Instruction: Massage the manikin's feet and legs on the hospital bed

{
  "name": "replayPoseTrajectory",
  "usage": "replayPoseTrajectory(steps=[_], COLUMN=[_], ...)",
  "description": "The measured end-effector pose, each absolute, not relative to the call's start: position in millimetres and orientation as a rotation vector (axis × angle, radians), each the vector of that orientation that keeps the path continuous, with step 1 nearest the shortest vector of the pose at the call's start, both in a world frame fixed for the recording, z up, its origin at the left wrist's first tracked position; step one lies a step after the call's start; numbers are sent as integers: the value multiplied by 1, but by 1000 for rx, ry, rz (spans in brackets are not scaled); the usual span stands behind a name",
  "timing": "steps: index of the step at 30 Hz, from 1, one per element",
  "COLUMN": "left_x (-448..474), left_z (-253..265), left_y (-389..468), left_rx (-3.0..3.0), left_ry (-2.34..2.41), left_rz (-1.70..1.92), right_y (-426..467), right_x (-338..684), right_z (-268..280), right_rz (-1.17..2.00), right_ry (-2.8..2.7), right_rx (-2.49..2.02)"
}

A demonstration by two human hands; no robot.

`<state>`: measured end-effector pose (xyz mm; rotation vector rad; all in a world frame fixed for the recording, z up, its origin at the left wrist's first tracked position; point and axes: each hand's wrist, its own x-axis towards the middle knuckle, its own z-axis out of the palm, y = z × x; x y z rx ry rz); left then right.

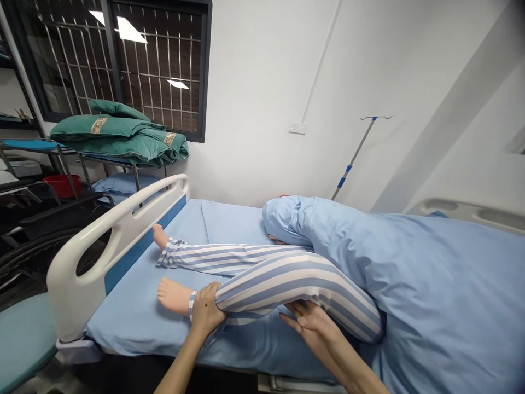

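Note:
A bent leg in blue-and-white striped trousers (pixel 283 276) rests on the bed, its knee raised; its smooth foot (pixel 174 295) looks like a manikin's. My left hand (pixel 208 307) is closed around this leg just above the ankle, over the trouser cuff. Beneath the bent knee, my right hand (pixel 309 320) is turned palm up with fingers stretched out; its fingertips are partly hidden by the leg and seem to touch its underside. The other leg (pixel 221 256) lies straighter behind, its foot (pixel 159 236) near the footboard. A light blue quilt (pixel 410 262) covers the upper body.
The white footboard (pixel 118 230) rises at the left. A wheelchair (pixel 45 230) and a pale green seat (pixel 28 334) stand beyond it. Green folded bedding (pixel 118 134) is piled below the barred window. An IV pole (pixel 355 156) stands behind the bed.

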<state>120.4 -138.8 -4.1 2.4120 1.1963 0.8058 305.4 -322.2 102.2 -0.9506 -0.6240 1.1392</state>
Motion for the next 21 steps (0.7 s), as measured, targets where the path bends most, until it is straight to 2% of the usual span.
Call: replayPoseTrajectory(steps=[5, 12, 21], left_x=[123, 101, 26], left_z=[-11, 5, 41], left_y=[-140, -129, -90], left_rx=[2415, 2550, 2872], left_ry=[1203, 1144, 1153], left_rz=[826, 634, 398], right_y=[-321, -321, -299], right_x=[297, 289, 238], right_z=[106, 100, 45], right_rz=[1093, 1124, 1277], right_ry=[-621, -502, -248], right_rx=[-964, -911, -632])
